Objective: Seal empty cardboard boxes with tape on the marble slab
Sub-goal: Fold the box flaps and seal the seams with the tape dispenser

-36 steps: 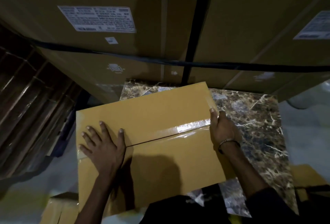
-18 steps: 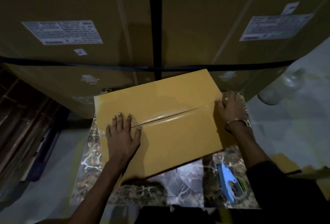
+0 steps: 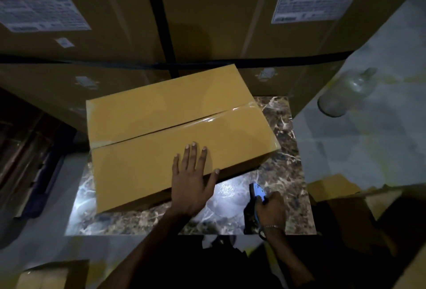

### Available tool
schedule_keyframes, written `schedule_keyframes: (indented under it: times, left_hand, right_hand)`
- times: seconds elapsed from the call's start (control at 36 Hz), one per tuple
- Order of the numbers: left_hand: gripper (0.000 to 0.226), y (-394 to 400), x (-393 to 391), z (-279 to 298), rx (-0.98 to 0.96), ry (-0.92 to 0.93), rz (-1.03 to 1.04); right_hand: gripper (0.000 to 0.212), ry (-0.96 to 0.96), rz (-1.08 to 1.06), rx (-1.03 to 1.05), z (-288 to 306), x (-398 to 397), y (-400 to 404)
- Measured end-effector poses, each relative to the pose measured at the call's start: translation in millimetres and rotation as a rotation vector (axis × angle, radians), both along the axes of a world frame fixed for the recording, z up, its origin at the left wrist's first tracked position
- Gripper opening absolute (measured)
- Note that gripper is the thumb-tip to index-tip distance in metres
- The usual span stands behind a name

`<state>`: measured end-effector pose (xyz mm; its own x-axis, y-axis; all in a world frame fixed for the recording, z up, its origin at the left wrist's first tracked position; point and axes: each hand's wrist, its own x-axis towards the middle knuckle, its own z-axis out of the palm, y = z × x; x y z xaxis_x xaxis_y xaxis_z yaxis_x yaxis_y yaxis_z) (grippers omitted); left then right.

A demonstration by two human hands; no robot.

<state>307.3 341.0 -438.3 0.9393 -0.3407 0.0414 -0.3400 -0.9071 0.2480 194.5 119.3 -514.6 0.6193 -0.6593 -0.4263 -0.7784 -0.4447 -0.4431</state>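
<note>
Your left hand [image 3: 192,180] lies flat on the box [image 3: 175,136], whose taped seam [image 3: 184,123] runs crosswise just beyond it, while your right hand [image 3: 270,208] grips the tape dispenser [image 3: 254,199] nearby.

box [image 3: 175,136] on slab [image 3: 285,173], dispenser [image 3: 254,205] R of box

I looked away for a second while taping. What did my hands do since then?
The right hand left the box's right end and now grips the blue tape dispenser on the marble slab. The left hand slid right along the cardboard box, flat on top. The seam tape stayed.
</note>
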Motion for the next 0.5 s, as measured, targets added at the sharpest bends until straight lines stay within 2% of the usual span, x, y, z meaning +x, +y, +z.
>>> schedule_keyframes:
  times: [0.22, 0.36, 0.44, 0.5]
  left_hand:
    - [0.077, -1, 4, 3, -0.014, 0.050, 0.022]
    - [0.075, -2, 1, 1, -0.001, 0.003, 0.029]
    - [0.075, -2, 3, 1, 0.004, 0.004, 0.026]
    - [0.075, -1, 4, 0, -0.020, 0.011, 0.023]
  right_hand:
    - [0.053, 0.006, -0.029, -0.045, -14, -2, -2]
    - [0.038, 0.093, 0.104, 0.005, -32, -17, 6]
    - [0.020, 0.079, 0.137, 0.019, -35, -20, 0]
    - [0.019, 0.055, 0.180, 0.032, -30, -18, -8]
